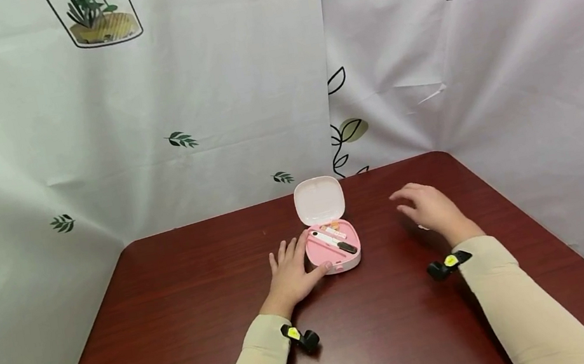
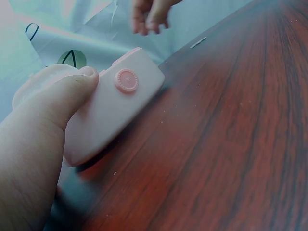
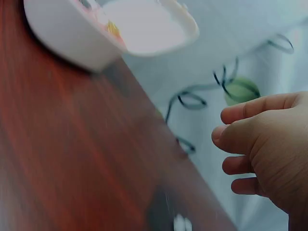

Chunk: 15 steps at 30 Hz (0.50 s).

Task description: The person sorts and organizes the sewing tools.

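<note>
A small pink-and-white box with its lid swung up stands on the table. My left hand holds its near left corner, thumb on the front rim and index finger along the left side. In the left wrist view the thumb lies beside a round pink button; the other fingers are hidden. Inside the box lies a white tool with a black end, with smaller pieces behind it. My right hand hovers empty to the right, fingers loosely bent. A small white piece lies on the table below it.
The dark red-brown wooden table has rounded far corners. White printed cloth hangs behind it and along both sides. Each sleeve cuff carries a black camera, the left one close over the tabletop.
</note>
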Tool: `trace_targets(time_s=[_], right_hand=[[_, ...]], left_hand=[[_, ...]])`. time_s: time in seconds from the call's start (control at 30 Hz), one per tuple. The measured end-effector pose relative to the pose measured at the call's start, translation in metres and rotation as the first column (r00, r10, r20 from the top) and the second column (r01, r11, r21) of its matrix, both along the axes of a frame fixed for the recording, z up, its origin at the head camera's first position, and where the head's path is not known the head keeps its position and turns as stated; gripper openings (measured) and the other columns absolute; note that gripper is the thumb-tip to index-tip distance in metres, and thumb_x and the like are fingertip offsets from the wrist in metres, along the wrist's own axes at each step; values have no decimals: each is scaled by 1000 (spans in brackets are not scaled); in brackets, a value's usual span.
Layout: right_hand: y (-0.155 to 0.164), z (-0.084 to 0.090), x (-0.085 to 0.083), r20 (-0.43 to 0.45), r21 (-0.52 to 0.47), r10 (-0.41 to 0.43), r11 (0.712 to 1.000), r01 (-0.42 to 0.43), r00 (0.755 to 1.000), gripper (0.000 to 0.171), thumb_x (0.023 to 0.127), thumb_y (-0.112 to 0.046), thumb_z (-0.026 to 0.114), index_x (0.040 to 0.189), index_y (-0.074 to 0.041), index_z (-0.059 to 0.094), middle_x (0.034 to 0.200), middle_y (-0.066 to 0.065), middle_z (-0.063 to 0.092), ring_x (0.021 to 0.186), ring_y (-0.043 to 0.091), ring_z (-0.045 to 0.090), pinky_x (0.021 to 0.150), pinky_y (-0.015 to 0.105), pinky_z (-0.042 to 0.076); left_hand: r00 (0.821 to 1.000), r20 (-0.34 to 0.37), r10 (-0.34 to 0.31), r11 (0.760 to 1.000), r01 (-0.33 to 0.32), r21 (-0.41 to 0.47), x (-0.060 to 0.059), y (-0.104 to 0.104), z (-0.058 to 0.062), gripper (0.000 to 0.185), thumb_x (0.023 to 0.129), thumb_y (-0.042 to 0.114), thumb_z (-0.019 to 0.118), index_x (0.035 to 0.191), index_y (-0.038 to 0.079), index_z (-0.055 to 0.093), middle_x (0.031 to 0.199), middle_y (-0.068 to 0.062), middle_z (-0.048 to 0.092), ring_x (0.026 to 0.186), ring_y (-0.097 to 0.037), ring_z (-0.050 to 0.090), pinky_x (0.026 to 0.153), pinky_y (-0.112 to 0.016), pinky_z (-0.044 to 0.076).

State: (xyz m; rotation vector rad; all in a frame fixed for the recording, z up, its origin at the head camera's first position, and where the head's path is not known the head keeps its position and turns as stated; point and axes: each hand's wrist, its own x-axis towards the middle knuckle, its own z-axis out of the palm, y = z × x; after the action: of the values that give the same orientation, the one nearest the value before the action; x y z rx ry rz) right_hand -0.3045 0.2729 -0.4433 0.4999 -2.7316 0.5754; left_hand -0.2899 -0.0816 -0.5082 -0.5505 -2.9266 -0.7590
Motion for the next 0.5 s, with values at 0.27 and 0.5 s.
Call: trace_targets(time_s=[0.27,0.5], right_hand=[[37,-26,20,126,-22,-93,995,97,988,17,93,-9,70,109,-3,73,110,16,69,106,39,62,92,57,48],[47,-44,27,136,-11,-121,992,124,983,6,92,-10,73,96,-7,74,100,12,70,96,35,64,87,55,50]], left_hand=[[1000,-2,1,1000,-1,-5,1,0,1,95,87,73,56,162,26,23,159,-18,36,151,-42,19,116,-69,5],[1000,-10,-1,1000,1,2,2,0,1,95,87,73,56,162,26,24,159,-18,37,150,-43,21,116,-69,5]])
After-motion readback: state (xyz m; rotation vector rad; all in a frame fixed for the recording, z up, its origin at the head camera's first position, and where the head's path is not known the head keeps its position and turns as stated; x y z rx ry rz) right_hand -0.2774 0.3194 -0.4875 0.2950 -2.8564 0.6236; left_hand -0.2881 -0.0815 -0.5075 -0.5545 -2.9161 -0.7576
